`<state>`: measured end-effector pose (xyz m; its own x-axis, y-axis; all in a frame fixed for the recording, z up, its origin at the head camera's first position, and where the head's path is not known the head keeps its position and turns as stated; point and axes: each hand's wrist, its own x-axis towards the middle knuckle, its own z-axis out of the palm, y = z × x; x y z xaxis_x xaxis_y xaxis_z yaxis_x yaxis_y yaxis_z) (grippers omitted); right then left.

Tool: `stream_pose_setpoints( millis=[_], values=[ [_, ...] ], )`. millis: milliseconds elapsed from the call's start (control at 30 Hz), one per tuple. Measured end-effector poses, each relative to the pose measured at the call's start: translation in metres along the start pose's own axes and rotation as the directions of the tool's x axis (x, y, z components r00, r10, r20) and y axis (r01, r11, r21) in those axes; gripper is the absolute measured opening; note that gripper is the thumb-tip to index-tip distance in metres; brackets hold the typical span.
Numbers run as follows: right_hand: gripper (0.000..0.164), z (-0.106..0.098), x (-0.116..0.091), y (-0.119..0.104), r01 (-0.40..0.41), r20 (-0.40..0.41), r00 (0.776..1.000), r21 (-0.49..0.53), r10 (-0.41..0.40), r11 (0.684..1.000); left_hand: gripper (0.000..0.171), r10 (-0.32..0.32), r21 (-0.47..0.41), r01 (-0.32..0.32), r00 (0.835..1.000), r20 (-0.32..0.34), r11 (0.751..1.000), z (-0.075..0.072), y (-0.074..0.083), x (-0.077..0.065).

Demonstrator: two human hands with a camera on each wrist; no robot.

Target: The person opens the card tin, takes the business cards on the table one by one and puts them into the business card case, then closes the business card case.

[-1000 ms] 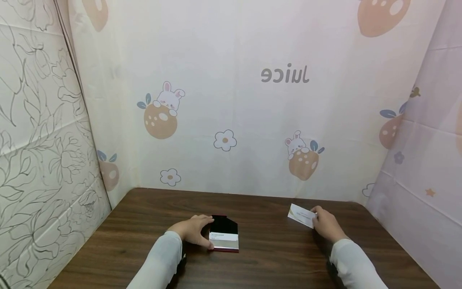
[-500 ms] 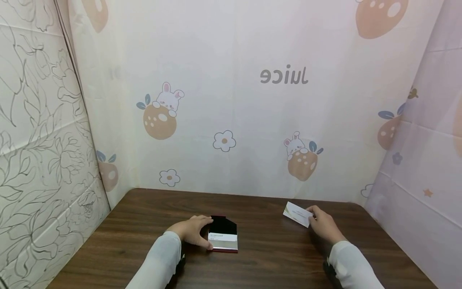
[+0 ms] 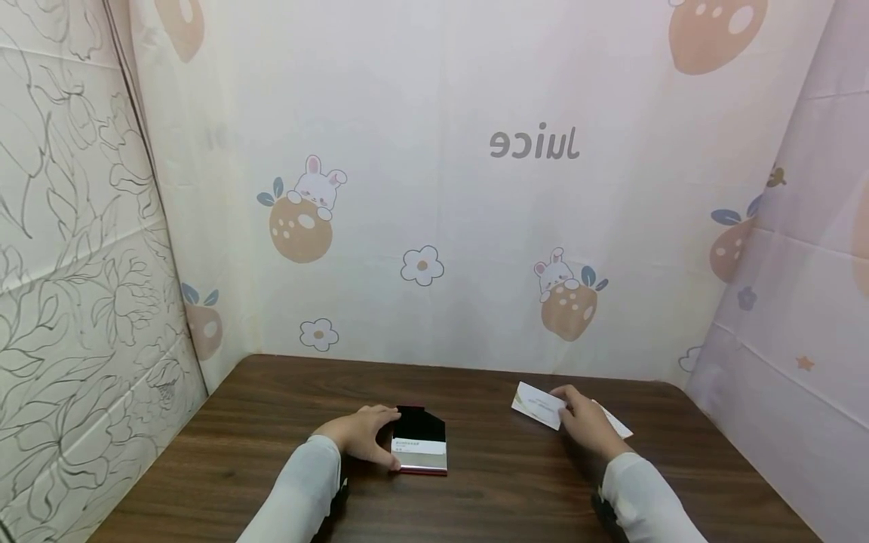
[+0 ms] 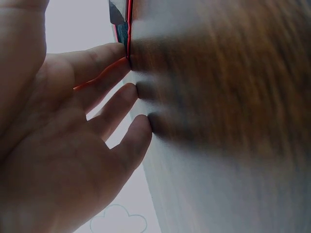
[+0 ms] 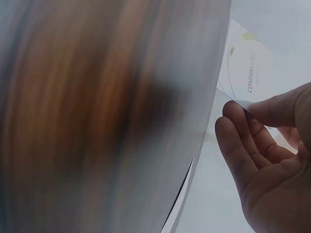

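A flat business card case [image 3: 419, 458] lies open on the table, with a black inner lid, a silver lower part and a red edge. A white strip of card with small print shows in it. My left hand [image 3: 360, 435] holds the case by its left side, thumb at the near corner and index finger at the far one; other fingertips [image 4: 144, 124] rest on the table. My right hand [image 3: 589, 422] pinches a white business card [image 3: 536, 406] between thumb and fingers; the right wrist view shows "COMPANY" printed on it. Behind that hand lies a second white card [image 3: 616, 422], partly hidden.
The brown wood-grain table [image 3: 489, 505] runs back to a patterned cloth backdrop [image 3: 421, 151]. More printed cloth hangs along the left and right sides. Table surface separates the case from the right hand.
My right hand has moved left with its business card, and the second card has come into sight behind it. The left hand and the case have stayed in place.
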<state>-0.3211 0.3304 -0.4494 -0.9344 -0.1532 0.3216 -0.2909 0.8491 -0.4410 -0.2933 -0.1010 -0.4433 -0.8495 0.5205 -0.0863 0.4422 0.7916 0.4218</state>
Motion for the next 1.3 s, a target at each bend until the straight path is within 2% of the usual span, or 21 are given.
stream_pose_setpoints(
  millis=[100,267,367,633,767,933,1100,1300],
  values=[
    [0.028,0.007,0.002,-0.008,0.028,0.013,1.0,0.013,-0.028,1.0,0.09,0.004,-0.001,-0.004,1.0,0.003,1.0,0.0,-0.001,0.001],
    [0.027,0.017,0.004,-0.029,0.03,0.041,0.999,0.035,-0.032,0.999,0.09,0.004,-0.004,-0.004,1.0,0.004,1.0,0.001,-0.002,0.002],
    [0.027,0.024,0.005,-0.043,0.035,0.047,0.998,0.052,-0.037,0.998,0.089,-0.001,-0.003,0.001,1.0,0.007,1.0,0.001,-0.002,0.003],
    [0.025,0.045,0.009,-0.09,0.105,0.053,0.992,0.122,-0.112,0.987,0.089,-0.005,-0.005,0.005,1.0,0.014,1.0,-0.002,-0.004,0.004],
    [0.025,0.051,0.011,-0.113,0.159,0.072,0.982,0.157,-0.172,0.975,0.089,0.002,0.002,-0.002,1.0,0.014,1.0,-0.003,-0.004,0.004],
    [0.025,0.059,0.013,-0.131,0.23,0.121,0.96,0.184,-0.254,0.956,0.09,0.003,0.013,-0.003,1.0,0.013,1.0,-0.002,-0.006,0.007],
    [0.025,0.067,0.015,-0.144,0.259,0.176,0.938,0.215,-0.298,0.942,0.09,0.005,0.019,-0.006,1.0,0.012,1.0,-0.003,-0.009,0.009],
    [0.023,0.077,0.017,-0.158,0.271,0.216,0.923,0.228,-0.32,0.935,0.092,0.009,0.013,-0.009,1.0,0.007,1.0,-0.004,-0.009,0.011]
  ],
)
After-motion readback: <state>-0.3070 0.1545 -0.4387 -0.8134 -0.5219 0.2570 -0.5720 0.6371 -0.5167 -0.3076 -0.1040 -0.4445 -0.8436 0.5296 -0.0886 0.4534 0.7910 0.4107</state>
